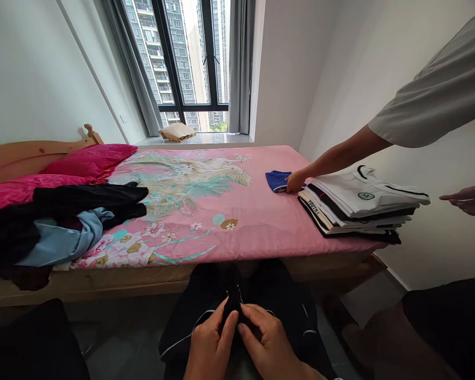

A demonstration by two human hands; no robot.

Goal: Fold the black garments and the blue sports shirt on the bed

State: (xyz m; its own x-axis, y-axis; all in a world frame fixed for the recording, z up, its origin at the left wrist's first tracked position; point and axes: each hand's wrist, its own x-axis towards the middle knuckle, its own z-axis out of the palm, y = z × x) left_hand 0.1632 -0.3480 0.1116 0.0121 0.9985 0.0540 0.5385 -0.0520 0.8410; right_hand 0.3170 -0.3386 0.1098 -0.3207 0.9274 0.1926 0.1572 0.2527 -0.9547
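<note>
Both of my hands meet low in the middle, over my lap. Between thumb and fingers, my left hand [209, 342] pinches a small piece of black fabric [233, 295]. My right hand [268, 340] grips the same fabric from the other side, its thumb and fingertips closed. Thin light strands show near the fabric's top; its full shape is lost against my black trousers [296, 316], which have white piping. Beyond my knees stands the bed [261, 211] with a pink floral sheet.
At right, a co-worker's hand [296, 181] touches a folded blue garment [277, 180] beside a stack of folded shirts [360, 198]. Loose black clothes [87, 198] and a light-blue garment [69, 240] lie left, near pink pillows [91, 161]. A dark chair [31, 343] stands lower left.
</note>
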